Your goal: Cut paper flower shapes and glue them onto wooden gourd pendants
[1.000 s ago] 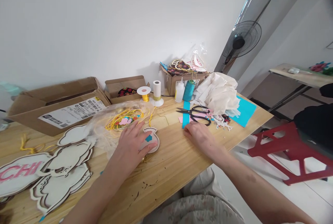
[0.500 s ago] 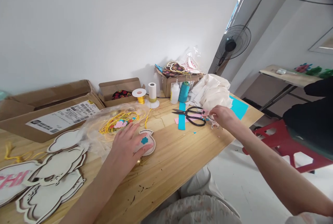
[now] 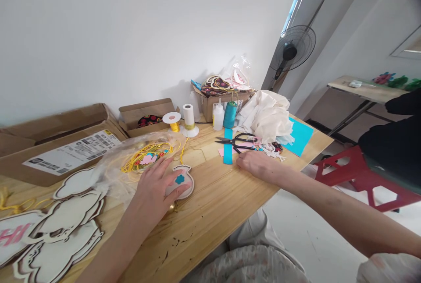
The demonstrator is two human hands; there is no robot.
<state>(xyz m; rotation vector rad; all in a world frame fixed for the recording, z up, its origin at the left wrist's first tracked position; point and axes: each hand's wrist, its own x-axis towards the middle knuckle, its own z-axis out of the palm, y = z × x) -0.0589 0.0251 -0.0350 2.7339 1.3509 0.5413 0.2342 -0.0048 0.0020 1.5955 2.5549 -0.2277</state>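
The person's lap, in patterned cloth (image 3: 253, 265), is at the near edge of the table (image 3: 210, 213). On the left, pale wooden cutouts (image 3: 62, 217) overlap in a pile, one bearing pink letters. The left hand (image 3: 154, 189) is spread wide, its thumb and fingers over a small pouch-shaped ornament (image 3: 187, 189) that lies flat on the table with a blue flower (image 3: 180, 179) on its face. A small brass bell (image 3: 172, 207) is just beside the thumb.

The right hand (image 3: 253, 164) is curled low over the table, next to the scissors (image 3: 238, 142); whether it pinches anything, I cannot tell. The scissors lie across a blue strip (image 3: 227, 157), with a pink piece (image 3: 221, 152) beneath the strip and small scraps (image 3: 276, 151) to the right.

Beyond the left hand, a clear plastic bag (image 3: 113, 171) lies around or under a tangle of yellow cord (image 3: 131, 160); which, I cannot tell. Behind stand a large cardboard box (image 3: 75, 153), a smaller box (image 3: 158, 112), a yellow spool (image 3: 174, 126), a white roll (image 3: 188, 114), a squeeze bottle (image 3: 218, 118) and a teal thread cone (image 3: 230, 115). Crumpled white cloth (image 3: 268, 116) sits beside a blue sheet (image 3: 301, 138).

Farther off are a red stool (image 3: 342, 169) and a fan (image 3: 290, 51).
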